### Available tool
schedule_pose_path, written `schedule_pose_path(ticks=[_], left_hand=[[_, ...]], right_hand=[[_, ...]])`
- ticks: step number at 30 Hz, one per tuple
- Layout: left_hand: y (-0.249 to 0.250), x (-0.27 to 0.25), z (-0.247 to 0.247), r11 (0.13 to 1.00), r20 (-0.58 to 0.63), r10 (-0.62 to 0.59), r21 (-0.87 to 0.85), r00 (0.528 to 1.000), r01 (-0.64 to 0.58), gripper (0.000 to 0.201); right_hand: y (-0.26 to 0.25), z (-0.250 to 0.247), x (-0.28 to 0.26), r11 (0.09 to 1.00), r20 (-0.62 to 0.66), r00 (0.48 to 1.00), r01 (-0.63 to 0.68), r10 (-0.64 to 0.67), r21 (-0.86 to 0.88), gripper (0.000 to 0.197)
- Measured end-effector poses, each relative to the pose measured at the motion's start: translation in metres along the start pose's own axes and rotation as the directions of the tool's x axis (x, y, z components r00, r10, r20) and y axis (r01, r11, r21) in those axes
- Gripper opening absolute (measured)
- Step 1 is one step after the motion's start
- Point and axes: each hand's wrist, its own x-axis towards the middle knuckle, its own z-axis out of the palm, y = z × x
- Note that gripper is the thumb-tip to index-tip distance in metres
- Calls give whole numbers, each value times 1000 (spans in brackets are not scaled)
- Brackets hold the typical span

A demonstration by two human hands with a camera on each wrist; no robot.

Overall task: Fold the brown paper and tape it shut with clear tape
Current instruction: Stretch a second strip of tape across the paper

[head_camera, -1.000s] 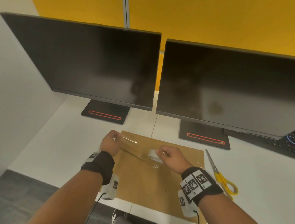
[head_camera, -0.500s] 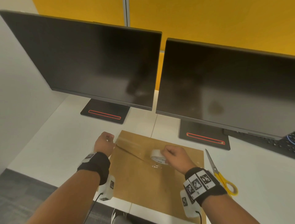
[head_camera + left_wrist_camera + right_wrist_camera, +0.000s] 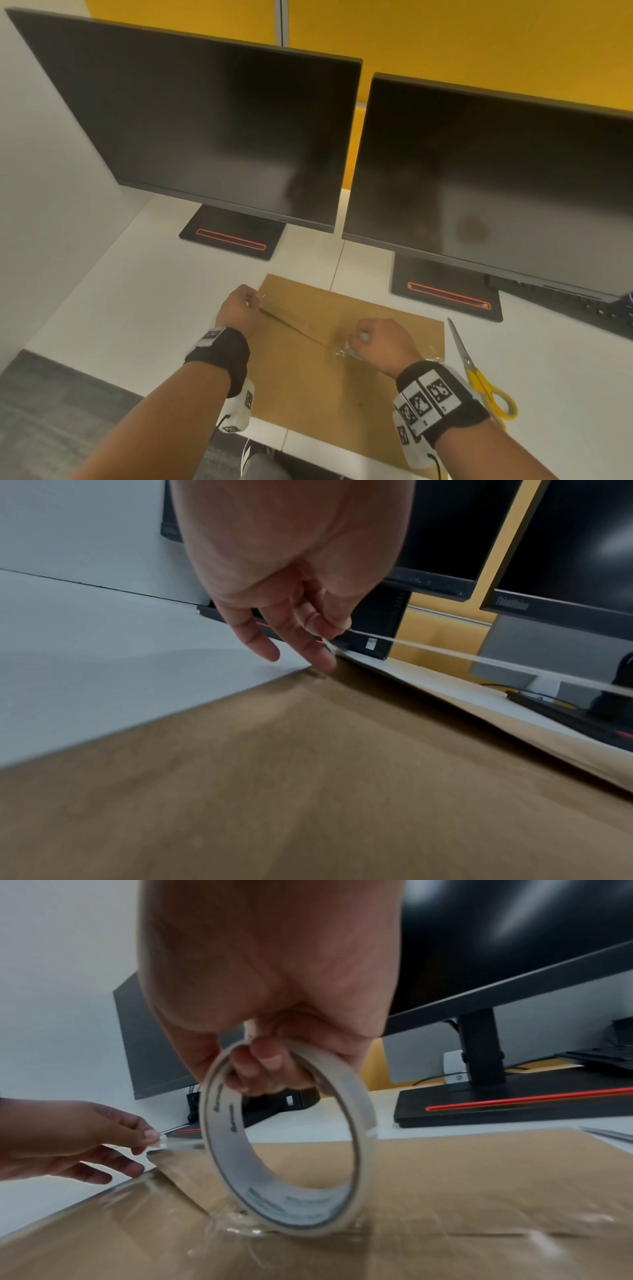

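The folded brown paper [image 3: 325,377] lies flat on the white desk [image 3: 120,308], its folded flap edge running slantwise across the top. My right hand [image 3: 380,342] grips the roll of clear tape [image 3: 287,1137], which stands on edge and touches the paper near its middle. A strip of clear tape [image 3: 294,322] stretches from the roll to my left hand [image 3: 239,308], which pinches the strip's free end [image 3: 334,635] between thumb and forefinger at the paper's far left corner. In the left wrist view the strip [image 3: 479,656] hangs a little above the paper [image 3: 308,791].
Two dark monitors [image 3: 222,137] [image 3: 496,188] on black stands [image 3: 233,236] loom over the back of the desk. Yellow-handled scissors [image 3: 479,373] lie right of the paper. A black keyboard [image 3: 609,311] sits at the far right. The desk's front edge is just under my wrists.
My right hand has brought the roll down and rightward onto the paper, lengthening the strip. My left hand, still pinching the tape end, has sunk to the paper's far left corner.
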Motion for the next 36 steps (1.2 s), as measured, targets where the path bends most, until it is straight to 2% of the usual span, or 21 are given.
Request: schedule_pose_path(ticks=[6, 11, 13, 20, 24, 27, 30, 36], left_hand=[[-1, 3, 4, 998, 24, 7, 60, 1000, -9, 12], [-4, 5, 5, 996, 50, -60, 68, 997, 57, 16], [-6, 5, 5, 997, 64, -77, 32, 995, 75, 18], [-11, 8, 5, 996, 75, -75, -44, 994, 78, 16], [-13, 10, 6, 997, 61, -78, -18, 995, 79, 15], [-13, 12, 7, 997, 57, -80, -13, 995, 81, 15], [-14, 12, 9, 998, 55, -66, 19, 996, 65, 16], [-12, 12, 10, 996, 45, -48, 76, 998, 45, 17]], right_hand=[[-12, 3, 4, 984, 61, 997, -46, 57, -170, 38], [-25, 6, 12, 958, 90, 991, -70, 99, -279, 30], [-23, 4, 13, 962, 104, 989, -79, 110, -262, 29], [-11, 0, 20, 981, 113, 975, -195, 193, 2, 43], [-12, -1, 19, 989, 157, 977, -147, 144, 10, 43], [-6, -4, 21, 983, 178, 972, -168, 154, 71, 42], [-4, -5, 23, 986, 224, 964, -160, 147, 42, 41], [-18, 3, 31, 984, 321, 936, -103, 145, -145, 43]])
